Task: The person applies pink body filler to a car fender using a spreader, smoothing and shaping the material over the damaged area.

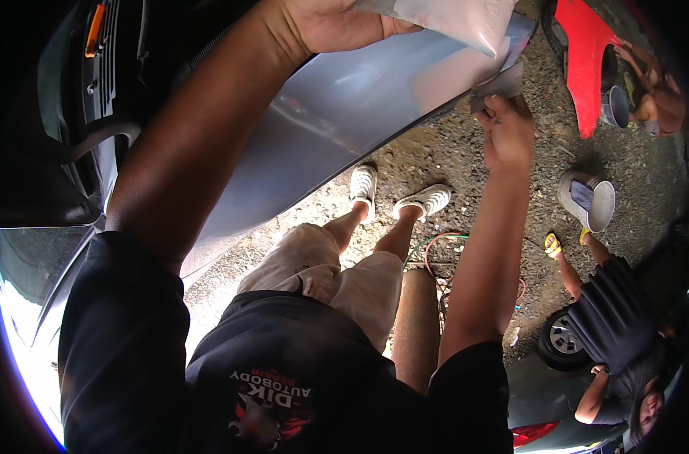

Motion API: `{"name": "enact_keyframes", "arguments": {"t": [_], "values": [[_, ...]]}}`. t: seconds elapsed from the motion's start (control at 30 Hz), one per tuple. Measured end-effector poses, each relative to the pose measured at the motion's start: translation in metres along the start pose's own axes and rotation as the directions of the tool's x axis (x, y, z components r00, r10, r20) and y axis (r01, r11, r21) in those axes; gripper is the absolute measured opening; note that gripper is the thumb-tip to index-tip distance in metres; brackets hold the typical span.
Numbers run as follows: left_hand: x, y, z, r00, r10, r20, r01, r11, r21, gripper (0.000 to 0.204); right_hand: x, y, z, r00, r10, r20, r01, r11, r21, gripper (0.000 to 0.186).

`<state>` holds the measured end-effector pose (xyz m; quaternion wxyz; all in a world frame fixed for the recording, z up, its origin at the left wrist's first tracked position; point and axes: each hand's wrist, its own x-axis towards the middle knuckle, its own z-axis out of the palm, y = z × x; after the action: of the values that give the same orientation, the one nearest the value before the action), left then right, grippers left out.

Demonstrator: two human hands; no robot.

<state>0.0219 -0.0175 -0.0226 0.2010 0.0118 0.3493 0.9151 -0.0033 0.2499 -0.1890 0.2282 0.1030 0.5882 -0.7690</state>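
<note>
A grey car body (321,125) fills the upper left, its long panel running up to a tip at the top right, with a paler, matte patch (441,76) near that end. Gravelly ground (480,204) spreads beside it. In the lower right sits another person (613,321) in dark clothes and yellow sandals; a red body panel (585,64) stands at the upper right, a second person (658,94) partly seen beyond it. Smaller are a wheel (564,340) near the seated person, a pale bucket (603,206) with a flat dark object on it, a grey bucket (617,106) by the red panel, and thin hoses (429,253).

The left arm reaches up across the car body, hiding part of it. The left hand (340,26) has its thumb against a clear, filled plastic bag (465,19), which blocks some of the panel's tip; its other fingers cannot be made out. The right hand (507,132), forearm nearly upright, pinches a dark grey sheet (502,85) at the panel's edge, fingers bent.
</note>
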Motion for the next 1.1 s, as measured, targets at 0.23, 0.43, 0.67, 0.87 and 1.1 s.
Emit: {"name": "enact_keyframes", "arguments": {"t": [0.23, 0.43, 0.67, 0.87, 1.1], "values": [[-0.001, 0.002, 0.000, 1.000, -0.023, 0.010, 0.023, 1.000, -0.020, 0.042, -0.024, 0.001, 0.017, 0.999, -0.034, 0.013, 0.034, 0.999, 0.034, 0.039], [-0.002, 0.002, 0.000, 1.000, -0.003, 0.009, 0.003, 1.000, -0.001, 0.042, -0.041, 0.006, 0.030, 0.997, -0.079, -0.024, 0.079, 0.997, -0.025, 0.037], [-0.002, 0.002, 0.002, 1.000, -0.015, 0.000, 0.015, 1.000, -0.009, 0.042, -0.062, 0.009, 0.046, 0.990, -0.119, -0.073, 0.109, 0.986, -0.127, 0.048], [-0.003, 0.002, 0.002, 1.000, -0.004, -0.030, 0.004, 1.000, 0.013, 0.040, -0.077, 0.023, 0.054, 0.974, -0.225, -0.036, 0.210, 0.950, -0.232, 0.051], [0.000, 0.001, -0.003, 1.000, -0.010, 0.023, 0.010, 1.000, -0.013, 0.041, -0.106, 0.018, 0.070, 0.953, -0.303, 0.000, 0.283, 0.889, -0.361, 0.053]]}}
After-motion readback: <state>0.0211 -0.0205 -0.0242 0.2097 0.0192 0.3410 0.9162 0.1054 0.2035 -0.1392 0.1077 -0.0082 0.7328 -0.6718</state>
